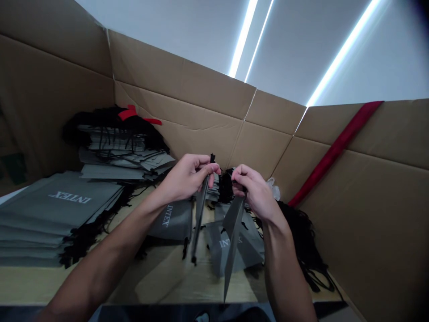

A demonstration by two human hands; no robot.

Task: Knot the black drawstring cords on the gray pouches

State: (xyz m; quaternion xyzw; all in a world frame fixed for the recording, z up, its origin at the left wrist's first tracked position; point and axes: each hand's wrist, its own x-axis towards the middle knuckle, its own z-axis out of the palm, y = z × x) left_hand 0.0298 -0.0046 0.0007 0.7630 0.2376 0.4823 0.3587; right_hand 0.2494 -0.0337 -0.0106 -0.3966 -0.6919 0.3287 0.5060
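My left hand [192, 176] pinches a black cord [212, 158] between thumb and fingertips, its tufted end poking up above. Below those fingers hangs a narrow dark grey piece [200, 210], seen edge-on, with a black knot near its lower end; whether it is a whole bag I cannot tell. My right hand [253, 188] is closed on the top of a grey drawstring bag [231, 250], which dangles nearly edge-on. Behind and beneath both hands, more grey bags [214, 257] with white INTEX lettering lie on the table.
A stack of grey INTEX bags [50, 205] with black cords fills the left side. Behind it rises another pile [117, 147] topped with black cords and a red strip. Black cords [298, 232] are heaped at right. Cardboard walls [187, 98] surround the table; a red band [335, 152] crosses one.
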